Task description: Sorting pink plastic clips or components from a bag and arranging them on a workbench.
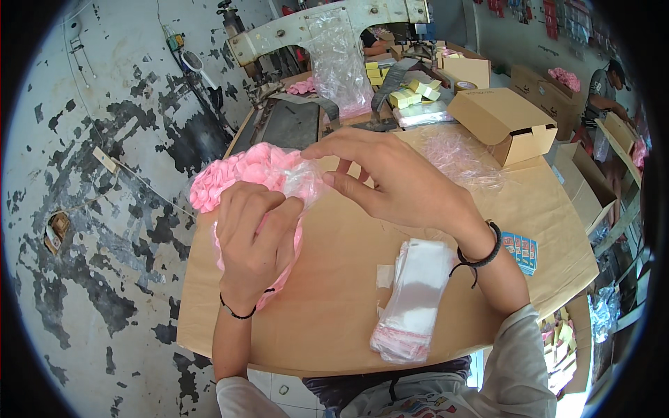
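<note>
- Pink bundle (230, 174): on the desk (334, 292), left of and beyond the stack of clear bags (414, 292); its upper part lies crosswise, puffy, in shiny clear wrap (304, 182).
- Left hand (254, 240): nearer, left of the stack, fingers curled onto the bundle, which spreads beyond it.
- Right hand (387, 174): beyond the stack, thumb and forefinger parted at the bundle's right end.

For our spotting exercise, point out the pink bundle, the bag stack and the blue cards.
Pink bundle (239, 168): head view, its upper part.
Bag stack (418, 292): head view, its middle.
Blue cards (520, 253): head view, their middle.
</note>
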`<state>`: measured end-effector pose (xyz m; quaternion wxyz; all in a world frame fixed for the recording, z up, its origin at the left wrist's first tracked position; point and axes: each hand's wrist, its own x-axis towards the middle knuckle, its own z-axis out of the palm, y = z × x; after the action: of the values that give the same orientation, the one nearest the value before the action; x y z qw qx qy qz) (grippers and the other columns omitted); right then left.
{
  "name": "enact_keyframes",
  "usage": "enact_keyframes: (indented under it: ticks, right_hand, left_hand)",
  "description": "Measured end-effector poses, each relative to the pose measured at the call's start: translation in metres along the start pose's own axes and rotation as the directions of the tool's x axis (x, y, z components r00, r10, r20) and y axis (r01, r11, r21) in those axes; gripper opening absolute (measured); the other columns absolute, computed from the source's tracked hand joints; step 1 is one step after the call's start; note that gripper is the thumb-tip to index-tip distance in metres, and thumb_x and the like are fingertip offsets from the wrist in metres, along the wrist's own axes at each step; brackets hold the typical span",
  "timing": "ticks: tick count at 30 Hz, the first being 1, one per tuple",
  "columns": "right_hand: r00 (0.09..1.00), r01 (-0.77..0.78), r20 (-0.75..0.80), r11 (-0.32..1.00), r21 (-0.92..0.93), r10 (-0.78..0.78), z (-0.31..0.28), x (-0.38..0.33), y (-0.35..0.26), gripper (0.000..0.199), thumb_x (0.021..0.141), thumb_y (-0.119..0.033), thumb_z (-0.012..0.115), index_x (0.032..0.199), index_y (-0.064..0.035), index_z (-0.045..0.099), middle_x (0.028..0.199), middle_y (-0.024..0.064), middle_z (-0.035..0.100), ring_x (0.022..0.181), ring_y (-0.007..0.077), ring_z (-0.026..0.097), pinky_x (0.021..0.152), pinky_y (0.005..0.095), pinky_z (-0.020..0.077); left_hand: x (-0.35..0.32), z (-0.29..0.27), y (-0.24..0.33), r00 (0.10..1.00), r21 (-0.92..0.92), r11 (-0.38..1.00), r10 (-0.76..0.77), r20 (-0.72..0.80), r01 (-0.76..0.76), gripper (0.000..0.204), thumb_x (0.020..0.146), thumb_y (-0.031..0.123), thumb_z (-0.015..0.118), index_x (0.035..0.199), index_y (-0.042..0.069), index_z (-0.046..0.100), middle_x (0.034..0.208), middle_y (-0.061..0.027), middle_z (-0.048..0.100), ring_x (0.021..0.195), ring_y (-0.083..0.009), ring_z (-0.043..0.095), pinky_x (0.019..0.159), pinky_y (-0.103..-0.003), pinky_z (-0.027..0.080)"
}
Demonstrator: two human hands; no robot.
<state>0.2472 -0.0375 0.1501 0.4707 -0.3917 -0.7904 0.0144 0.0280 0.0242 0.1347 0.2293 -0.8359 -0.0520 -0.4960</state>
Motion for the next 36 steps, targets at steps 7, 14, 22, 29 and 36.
enact_keyframes:
  ticks: [7,14,22,29,36]
  right_hand:
    - [0.992,-0.101,0.081,0.995,0.017,0.100,-0.010,0.000,0.004,0.028,0.094,-0.010,0.059,0.119,-0.0008,0.066,0.115,0.0176,0.066,0.098,0.0375,0.065,0.086,0.0433,0.0518]
    - [0.970,0.022,0.238,0.996,0.089,-0.043,0.010,0.003,0.021,0.024,0.093,-0.006,0.062,0.117,-0.0052,0.065,0.111,0.0122,0.066,0.096,0.0300,0.065,0.080,0.0392,0.0527]
    - [0.931,-0.039,0.366,0.997,0.060,0.014,0.036,-0.003,0.028,0.014,0.090,-0.006,0.063,0.103,-0.0009,0.066,0.098,0.0171,0.064,0.093,0.0364,0.064,0.082,0.0425,0.0500]
    - [0.866,-0.096,0.495,0.995,0.029,0.069,0.045,-0.009,0.053,0.013,0.092,-0.003,0.061,0.104,-0.0024,0.067,0.099,0.0151,0.065,0.095,0.0353,0.063,0.085,0.0434,0.0495]
    - [0.859,-0.126,0.507,0.990,0.057,0.080,0.050,-0.010,0.052,0.015,0.091,-0.002,0.062,0.105,-0.0021,0.068,0.099,0.0149,0.068,0.093,0.0322,0.066,0.082,0.0410,0.0517]
  left_hand:
    - [0.007,-0.001,0.006,0.989,-0.123,0.990,-0.050,0.140,0.067,0.030,0.066,0.001,0.076,0.094,0.008,0.067,0.083,-0.0052,0.058,0.077,-0.0258,0.056,0.071,-0.038,0.043]
    - [0.015,-0.013,0.005,0.923,-0.212,0.971,-0.016,0.385,0.106,0.027,0.066,0.009,0.081,0.089,0.007,0.066,0.082,-0.0059,0.059,0.075,-0.0265,0.054,0.070,-0.037,0.042]
    - [0.016,-0.022,-0.033,0.733,-0.262,0.860,-0.173,0.658,0.438,0.045,0.070,0.022,0.085,0.107,0.005,0.065,0.098,-0.0080,0.061,0.094,-0.0275,0.057,0.084,-0.037,0.047]
    - [-0.011,-0.006,-0.049,0.543,-0.235,0.795,-0.138,0.828,0.560,0.081,0.072,0.022,0.085,0.141,0.004,0.047,0.114,-0.0153,0.051,0.107,-0.0324,0.053,0.094,-0.040,0.045]
    - [-0.023,-0.006,-0.077,0.454,-0.243,0.762,-0.075,0.888,0.600,0.075,0.067,0.015,0.087,0.132,0.004,0.054,0.109,-0.0137,0.055,0.108,-0.0315,0.054,0.092,-0.037,0.046]
